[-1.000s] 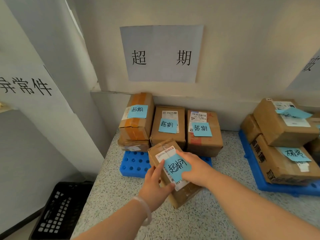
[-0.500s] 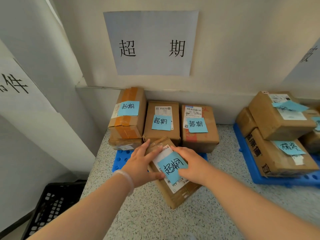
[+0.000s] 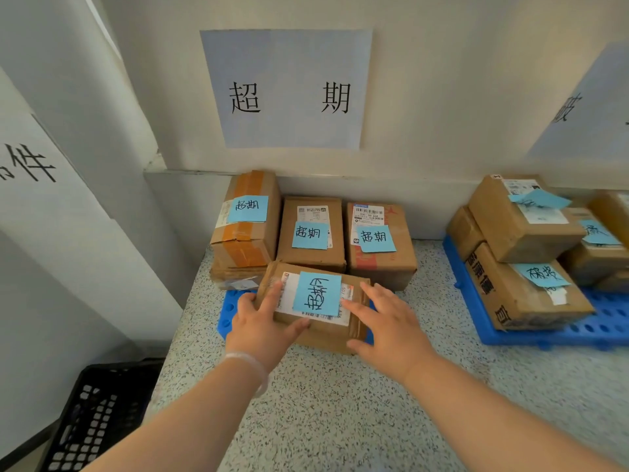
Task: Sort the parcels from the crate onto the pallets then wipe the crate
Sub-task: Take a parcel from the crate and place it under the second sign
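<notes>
Two hands, the left hand (image 3: 260,323) and right hand (image 3: 388,323), are lying flat with released grip on the front parcel (image 3: 315,306), which is sitting on the left blue pallet (image 3: 231,310) before three labelled parcels (image 3: 311,233).

Parcel (image 3: 320,308): matt brown cardboard w/ glossy tape, paper label. Pallet (image 3: 229,311): smooth blue plastic. Counter (image 3: 340,403): speckled stone-look. Crate (image 3: 92,413): black plastic.

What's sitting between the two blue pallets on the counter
Nothing: in the head view, only bare speckled counter separates the left pallet from the right pallet.
</notes>
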A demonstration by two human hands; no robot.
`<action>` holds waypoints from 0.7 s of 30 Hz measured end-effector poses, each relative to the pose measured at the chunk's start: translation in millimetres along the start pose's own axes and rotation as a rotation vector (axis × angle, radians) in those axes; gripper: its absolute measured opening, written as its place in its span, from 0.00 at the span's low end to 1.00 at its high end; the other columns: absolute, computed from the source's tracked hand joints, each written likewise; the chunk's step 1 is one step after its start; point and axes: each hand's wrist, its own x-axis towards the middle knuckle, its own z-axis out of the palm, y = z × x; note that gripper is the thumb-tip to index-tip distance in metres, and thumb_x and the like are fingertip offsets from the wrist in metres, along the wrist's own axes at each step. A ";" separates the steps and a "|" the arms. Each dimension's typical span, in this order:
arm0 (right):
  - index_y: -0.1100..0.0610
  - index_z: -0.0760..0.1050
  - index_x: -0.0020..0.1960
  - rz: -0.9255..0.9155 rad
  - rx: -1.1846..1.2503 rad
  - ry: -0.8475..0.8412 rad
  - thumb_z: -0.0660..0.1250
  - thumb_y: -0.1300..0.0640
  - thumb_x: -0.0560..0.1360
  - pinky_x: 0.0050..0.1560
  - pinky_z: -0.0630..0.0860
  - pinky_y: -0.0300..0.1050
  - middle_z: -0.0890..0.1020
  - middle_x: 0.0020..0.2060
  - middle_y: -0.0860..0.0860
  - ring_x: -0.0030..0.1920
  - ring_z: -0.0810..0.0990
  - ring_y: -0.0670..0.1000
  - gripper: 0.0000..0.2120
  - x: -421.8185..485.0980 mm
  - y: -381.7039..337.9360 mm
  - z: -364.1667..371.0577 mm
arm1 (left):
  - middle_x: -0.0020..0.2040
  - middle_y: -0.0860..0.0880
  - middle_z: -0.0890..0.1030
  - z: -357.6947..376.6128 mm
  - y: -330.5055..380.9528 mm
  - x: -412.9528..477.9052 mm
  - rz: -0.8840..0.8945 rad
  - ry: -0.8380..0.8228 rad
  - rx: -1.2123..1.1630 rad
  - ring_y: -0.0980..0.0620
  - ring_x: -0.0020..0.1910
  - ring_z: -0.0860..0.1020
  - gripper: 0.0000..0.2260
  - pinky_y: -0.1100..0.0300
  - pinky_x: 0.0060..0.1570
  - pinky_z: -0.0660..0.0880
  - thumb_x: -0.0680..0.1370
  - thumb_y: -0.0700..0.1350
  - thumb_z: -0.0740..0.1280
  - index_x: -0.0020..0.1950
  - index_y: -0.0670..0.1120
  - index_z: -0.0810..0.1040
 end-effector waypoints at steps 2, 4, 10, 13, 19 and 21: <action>0.38 0.53 0.78 0.036 -0.012 0.024 0.64 0.43 0.79 0.77 0.49 0.52 0.47 0.80 0.47 0.79 0.46 0.52 0.31 -0.2 1.4 1.9 | 0.74 0.50 0.54 0.1 -3.4 -2.9 -0.008 0.013 0.015 0.44 0.72 0.62 0.38 0.45 0.66 0.71 0.72 0.70 0.64 0.77 0.68 0.49; 0.39 0.52 0.79 0.045 -0.034 0.023 0.62 0.47 0.81 0.76 0.55 0.52 0.49 0.80 0.47 0.78 0.52 0.52 0.31 2.4 1.6 1.4 | 0.76 0.50 0.51 1.2 -5.5 -4.8 0.009 0.006 0.010 0.44 0.74 0.59 0.36 0.45 0.68 0.69 0.75 0.68 0.63 0.78 0.67 0.48; 0.39 0.49 0.79 0.026 -0.023 0.015 0.60 0.51 0.82 0.73 0.64 0.50 0.46 0.80 0.47 0.78 0.54 0.52 0.31 18.0 4.5 -2.0 | 0.79 0.54 0.43 2.9 -9.7 7.3 0.057 -0.028 -0.127 0.45 0.78 0.51 0.33 0.42 0.74 0.61 0.78 0.61 0.64 0.77 0.68 0.47; 0.38 0.45 0.79 -0.010 -0.019 0.002 0.61 0.48 0.82 0.74 0.61 0.51 0.41 0.80 0.46 0.79 0.50 0.51 0.34 26.0 3.3 -0.8 | 0.79 0.55 0.43 0.4 -4.9 12.3 0.062 -0.022 -0.148 0.45 0.78 0.49 0.34 0.42 0.75 0.60 0.78 0.61 0.64 0.77 0.68 0.47; 0.36 0.33 0.77 -0.034 -0.031 -0.058 0.61 0.36 0.78 0.77 0.48 0.55 0.29 0.76 0.44 0.78 0.34 0.50 0.42 40.2 -2.8 8.4 | 0.79 0.59 0.40 -3.4 0.7 16.1 0.086 0.001 -0.091 0.48 0.79 0.46 0.36 0.44 0.76 0.56 0.75 0.67 0.64 0.78 0.66 0.49; 0.36 0.30 0.76 -0.026 -0.011 -0.079 0.61 0.34 0.77 0.77 0.45 0.55 0.25 0.74 0.42 0.77 0.29 0.49 0.43 43.4 -3.6 12.5 | 0.78 0.60 0.39 -3.1 2.6 18.7 0.061 -0.008 -0.123 0.48 0.79 0.46 0.34 0.46 0.77 0.55 0.76 0.66 0.64 0.78 0.65 0.52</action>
